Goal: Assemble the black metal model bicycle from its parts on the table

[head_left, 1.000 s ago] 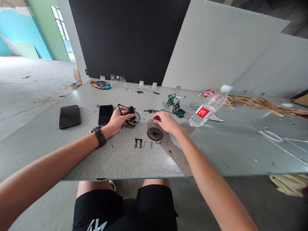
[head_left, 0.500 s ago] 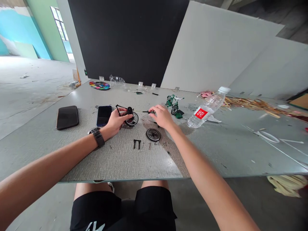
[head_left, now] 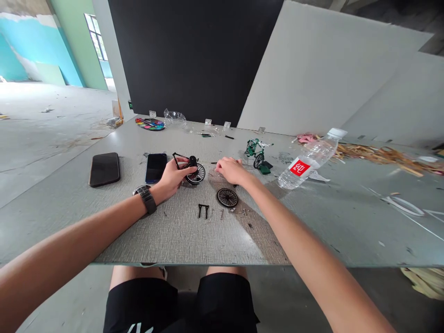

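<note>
My left hand is closed on a black model bicycle frame, which has one spoked wheel on it. To the right, my right hand rests low over the table, its fingers curled down among small thin parts; whether it pinches one is too small to tell. A loose black wheel lies flat just below that hand. Left of this wheel is a black fork-shaped part, with tiny screws nearby. A green model bicycle stands beyond my right hand.
Two dark phones lie at the left. A clear water bottle leans at the right, close to my right forearm. Along the back are a paint palette, crumpled plastic and wood strips. The table's front edge is near my legs.
The whole view has shifted slightly, moving the scene to the right. My right hand has lowered and its fingers have curled over the small parts. My left hand still holds the black frame.
</note>
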A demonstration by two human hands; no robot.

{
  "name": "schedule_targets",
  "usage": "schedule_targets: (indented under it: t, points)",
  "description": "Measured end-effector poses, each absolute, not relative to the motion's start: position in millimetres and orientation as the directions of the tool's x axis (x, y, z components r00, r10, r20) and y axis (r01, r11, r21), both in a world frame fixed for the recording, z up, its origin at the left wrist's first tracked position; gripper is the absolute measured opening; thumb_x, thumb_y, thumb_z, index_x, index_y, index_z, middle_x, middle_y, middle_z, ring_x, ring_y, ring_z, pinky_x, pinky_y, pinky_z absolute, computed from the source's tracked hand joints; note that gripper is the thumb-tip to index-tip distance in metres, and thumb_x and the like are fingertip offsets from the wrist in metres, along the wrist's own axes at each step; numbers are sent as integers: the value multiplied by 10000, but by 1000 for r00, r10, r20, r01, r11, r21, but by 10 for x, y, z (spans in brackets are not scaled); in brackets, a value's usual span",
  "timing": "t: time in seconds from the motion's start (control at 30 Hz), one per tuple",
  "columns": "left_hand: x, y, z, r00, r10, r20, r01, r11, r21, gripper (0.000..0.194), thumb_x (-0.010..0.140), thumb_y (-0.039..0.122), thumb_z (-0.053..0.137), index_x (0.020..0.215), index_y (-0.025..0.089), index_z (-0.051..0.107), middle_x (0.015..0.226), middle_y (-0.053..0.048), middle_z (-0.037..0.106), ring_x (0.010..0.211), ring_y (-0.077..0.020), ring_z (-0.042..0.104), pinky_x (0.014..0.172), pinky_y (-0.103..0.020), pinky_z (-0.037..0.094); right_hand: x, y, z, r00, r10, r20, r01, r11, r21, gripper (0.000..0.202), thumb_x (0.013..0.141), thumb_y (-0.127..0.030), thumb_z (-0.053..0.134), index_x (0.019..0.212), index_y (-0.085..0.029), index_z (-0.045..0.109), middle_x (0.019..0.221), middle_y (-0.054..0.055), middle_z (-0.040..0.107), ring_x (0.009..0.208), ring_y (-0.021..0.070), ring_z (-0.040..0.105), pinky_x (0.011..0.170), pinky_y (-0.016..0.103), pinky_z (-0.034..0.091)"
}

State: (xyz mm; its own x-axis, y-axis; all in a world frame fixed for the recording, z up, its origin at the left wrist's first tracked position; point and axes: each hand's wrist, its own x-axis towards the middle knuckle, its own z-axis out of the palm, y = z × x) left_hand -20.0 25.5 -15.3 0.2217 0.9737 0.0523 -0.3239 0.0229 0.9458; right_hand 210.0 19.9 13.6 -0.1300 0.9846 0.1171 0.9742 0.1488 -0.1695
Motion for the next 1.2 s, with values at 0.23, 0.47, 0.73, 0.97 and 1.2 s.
schedule_targets:
  t: [0.23, 0.47, 0.73, 0.97, 1.2]
  points:
    - [-180, 227, -108, 227, 973, 35, -330, 43, 943, 358, 710, 55, 777, 949, 148, 526, 800, -39, 701, 618, -132, 685, 518, -211, 480, 2310, -345, 301, -276, 947, 166, 920, 310, -240, 210, 941, -254, 523, 1018, -227, 718, 1006, 71, 711, 906, 202, 620, 789, 347, 450]
    - [-193, 227, -96, 222, 975, 28, -324, 46, 945, 354, 717, 45, 768, 951, 149, 524, 792, -27, 694, 617, -125, 679, 545, -223, 496, 2250, -604, 187, -295, 938, 182, 944, 315, -96, 312, 971, -218, 472, 1144, -199, 731, 997, 104, 701, 920, 229, 640, 803, 362, 481]
    - [-201, 222, -119, 230, 972, 39, -343, 44, 938, 362, 704, 53, 778, 940, 149, 521, 787, -35, 694, 629, -127, 675, 576, -235, 501, 2175, -549, 145, -306, 938, 160, 945, 320, -70, 320, 944, -194, 476, 1088, -220, 760, 967, 113, 705, 940, 256, 633, 810, 386, 482]
    - [-198, 253, -153, 232, 971, 54, -350, 32, 936, 362, 704, 64, 778, 936, 154, 516, 792, -31, 696, 648, -130, 680, 614, -252, 522, 2193, -562, 156, -248, 949, 193, 949, 278, -146, 312, 963, -215, 468, 1116, -203, 740, 1005, 111, 695, 944, 246, 637, 801, 368, 480]
    - [-206, 247, -147, 237, 970, 46, -324, 35, 945, 373, 710, 80, 784, 956, 157, 515, 799, -35, 696, 622, -129, 679, 567, -232, 501, 2158, -483, 178, -115, 928, 353, 914, 238, -329, 240, 928, -197, 514, 1038, -174, 726, 987, 91, 725, 882, 212, 655, 796, 355, 496]
